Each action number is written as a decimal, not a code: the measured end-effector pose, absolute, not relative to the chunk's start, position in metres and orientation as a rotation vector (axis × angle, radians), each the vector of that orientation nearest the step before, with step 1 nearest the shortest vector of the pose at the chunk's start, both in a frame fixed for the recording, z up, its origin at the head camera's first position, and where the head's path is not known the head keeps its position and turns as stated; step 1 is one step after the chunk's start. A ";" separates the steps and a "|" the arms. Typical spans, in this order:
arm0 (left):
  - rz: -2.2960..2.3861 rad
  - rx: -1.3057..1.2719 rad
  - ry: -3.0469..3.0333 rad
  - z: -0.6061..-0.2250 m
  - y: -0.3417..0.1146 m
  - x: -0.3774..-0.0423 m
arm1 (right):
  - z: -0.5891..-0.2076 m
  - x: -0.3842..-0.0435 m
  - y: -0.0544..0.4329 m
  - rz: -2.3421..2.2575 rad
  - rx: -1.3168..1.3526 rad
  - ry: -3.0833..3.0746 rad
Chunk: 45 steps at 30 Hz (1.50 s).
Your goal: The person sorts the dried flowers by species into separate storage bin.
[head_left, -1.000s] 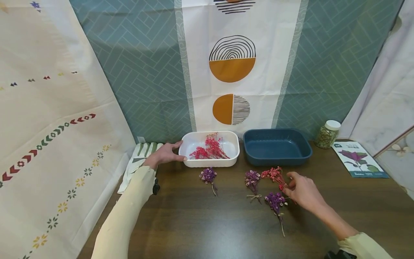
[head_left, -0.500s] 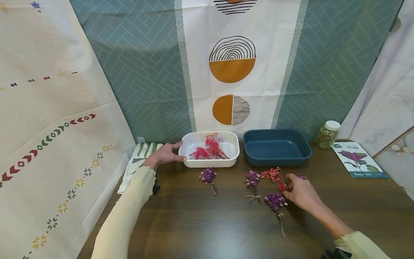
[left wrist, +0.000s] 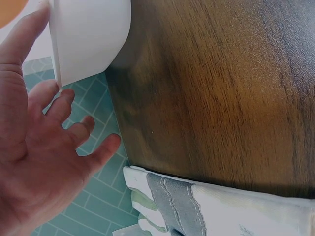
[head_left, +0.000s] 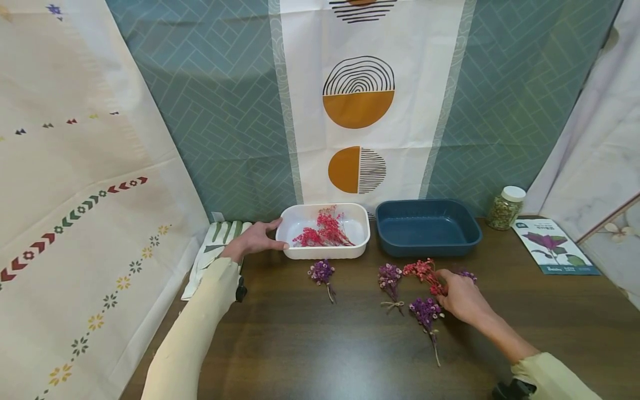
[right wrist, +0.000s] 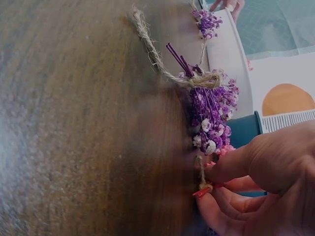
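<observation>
My left hand (head_left: 254, 240) holds the end of a white rectangular dish (head_left: 327, 253), thumb at its front wall, fingers at the back corner. Red dried flowers (head_left: 329, 228) lie inside that dish. My right hand (head_left: 462, 300) pinches the stem end of a small red dried-flower bunch (head_left: 422, 271) low over the table; twine and red stem tips show at the fingertips in the right wrist view. Near it lie a twine-tied purple bunch (head_left: 390, 276) and a longer-stemmed purple bunch (head_left: 425, 311). Another purple bunch (head_left: 467, 274) is partly hidden behind the hand.
A blue rectangular dish (head_left: 430, 244) stands right of the white one. One more purple bunch (head_left: 321, 270) lies before the white dish. A lidded glass jar (head_left: 506, 208) and a flower-printed packet (head_left: 555, 247) are at the back right, a folded striped cloth (head_left: 212, 250) at the left.
My right hand has shifted slightly left and closed on the red bunch's stems, uncovering part of a purple bunch behind it. The left hand and the white dish have stayed put.
</observation>
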<state>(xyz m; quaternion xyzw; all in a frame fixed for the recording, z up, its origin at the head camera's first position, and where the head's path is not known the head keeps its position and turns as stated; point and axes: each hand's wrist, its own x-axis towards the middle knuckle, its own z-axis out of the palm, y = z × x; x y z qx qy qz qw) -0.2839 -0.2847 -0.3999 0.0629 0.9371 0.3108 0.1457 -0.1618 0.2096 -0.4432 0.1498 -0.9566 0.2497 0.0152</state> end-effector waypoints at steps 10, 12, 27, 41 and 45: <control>0.883 0.193 2.703 -0.400 -0.284 -0.283 | -0.443 -0.162 0.211 0.821 0.494 -2.933; 0.889 0.194 2.703 -0.400 -0.284 -0.282 | -0.442 -0.162 0.211 0.831 0.497 -2.921; 0.897 0.185 2.704 -0.398 -0.283 -0.280 | -0.430 -0.164 0.209 0.867 0.540 -2.839; 0.913 0.187 2.699 -0.398 -0.283 -0.280 | -0.411 -0.172 0.196 0.883 0.617 -2.774; 0.907 0.186 2.701 -0.399 -0.283 -0.281 | -0.405 -0.175 0.191 0.873 0.641 -2.780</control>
